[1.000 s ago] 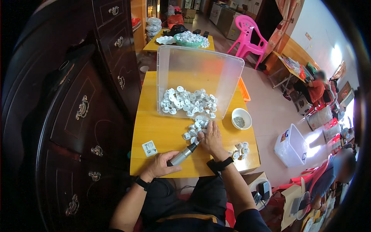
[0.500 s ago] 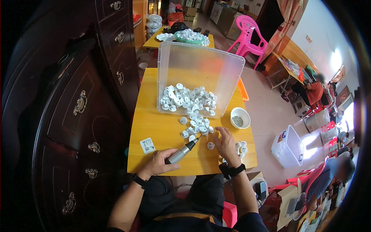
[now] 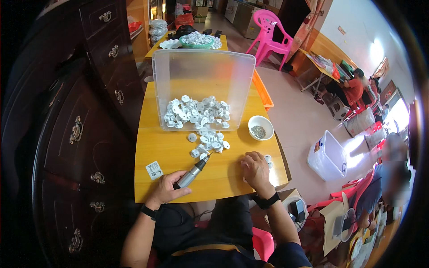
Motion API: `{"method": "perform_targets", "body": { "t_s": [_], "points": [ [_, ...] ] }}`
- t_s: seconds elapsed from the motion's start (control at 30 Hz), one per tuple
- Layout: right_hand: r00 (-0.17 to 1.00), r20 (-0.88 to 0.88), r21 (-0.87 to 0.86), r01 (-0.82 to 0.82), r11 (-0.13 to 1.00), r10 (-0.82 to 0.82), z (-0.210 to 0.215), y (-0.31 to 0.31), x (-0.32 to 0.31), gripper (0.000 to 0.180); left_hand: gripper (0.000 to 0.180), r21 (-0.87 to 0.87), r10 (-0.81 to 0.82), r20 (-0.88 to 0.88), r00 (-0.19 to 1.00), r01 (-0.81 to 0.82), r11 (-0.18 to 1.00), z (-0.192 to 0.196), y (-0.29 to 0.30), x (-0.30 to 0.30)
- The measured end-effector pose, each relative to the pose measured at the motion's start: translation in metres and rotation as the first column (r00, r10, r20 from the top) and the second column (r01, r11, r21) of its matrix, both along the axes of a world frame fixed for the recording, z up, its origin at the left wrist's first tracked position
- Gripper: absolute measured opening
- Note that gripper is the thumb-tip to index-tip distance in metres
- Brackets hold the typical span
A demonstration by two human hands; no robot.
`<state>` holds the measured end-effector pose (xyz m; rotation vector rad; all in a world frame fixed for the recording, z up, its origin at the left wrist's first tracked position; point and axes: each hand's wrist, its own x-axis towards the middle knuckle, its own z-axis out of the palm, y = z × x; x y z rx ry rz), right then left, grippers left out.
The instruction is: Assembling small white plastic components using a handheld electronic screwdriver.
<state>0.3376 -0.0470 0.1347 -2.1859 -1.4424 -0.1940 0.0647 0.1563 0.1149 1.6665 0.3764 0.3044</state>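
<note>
My left hand (image 3: 170,187) is wrapped around a silver and black electric screwdriver (image 3: 192,175). Its thin bit points up and right, to the near edge of a loose pile of small white plastic round-topped parts (image 3: 212,141). My right hand (image 3: 256,172) is closed low over the table's right front, fingers curled downward. What it grips is hidden beneath the fingers. A few more white parts (image 3: 269,161) show just past its knuckles. Beyond the pile, a clear plastic bin (image 3: 203,67) lies on its side, its open side toward me, with many of the same white parts inside.
A white bowl (image 3: 254,121) of small metal screws stands right of the bin on the yellow table (image 3: 147,120). A printed label card (image 3: 154,170) lies at left. Dark drawers (image 3: 73,125) flank the left side. An orange crate (image 3: 262,91) stands behind; people sit at right.
The view has swung right. My right hand has drawn back toward the table's right front and its fingers have closed. A single white disc near it no longer shows. My left hand keeps the screwdriver.
</note>
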Motion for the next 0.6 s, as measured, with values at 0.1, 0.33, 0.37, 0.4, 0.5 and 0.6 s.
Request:
{"method": "perform_targets", "body": {
  "t_s": [0.1, 0.33, 0.37, 0.4, 0.5, 0.6],
  "points": [
    [0.994, 0.031, 0.009, 0.107, 0.994, -0.108, -0.001, -0.014, -0.002, 0.027, 0.059, -0.033, -0.005, 0.000, 1.000, 0.005, 0.999, 0.003, -0.001, 0.003],
    [0.990, 0.138, -0.173, 0.020, 0.985, 0.005, -0.014, -0.014, -0.023, 0.049, 0.063, -0.001, 0.002, 0.008, 1.000, -0.002, 1.000, -0.004, 0.001, 0.002],
    [0.993, 0.114, -0.187, 0.023, 0.982, -0.002, -0.013, -0.014, -0.020, 0.046, 0.063, 0.001, 0.003, -0.004, 1.000, -0.003, 1.000, -0.003, 0.000, 0.002],
    [0.996, 0.090, -0.201, 0.026, 0.979, -0.008, -0.012, -0.013, -0.017, 0.043, 0.063, 0.004, -0.003, -0.003, 1.000, 0.003, 1.000, -0.002, 0.000, 0.002],
    [0.994, 0.108, -0.141, 0.021, 0.990, -0.006, -0.016, -0.017, -0.001, 0.037, 0.063, -0.013, 0.005, 0.013, 1.000, -0.005, 1.000, 0.001, -0.001, 0.004],
    [0.991, 0.131, -0.200, 0.000, 0.980, 0.027, -0.010, -0.026, 0.020, 0.039, 0.063, 0.004, 0.012, -0.013, 1.000, -0.012, 1.000, 0.003, -0.002, 0.002]
  ]
}}
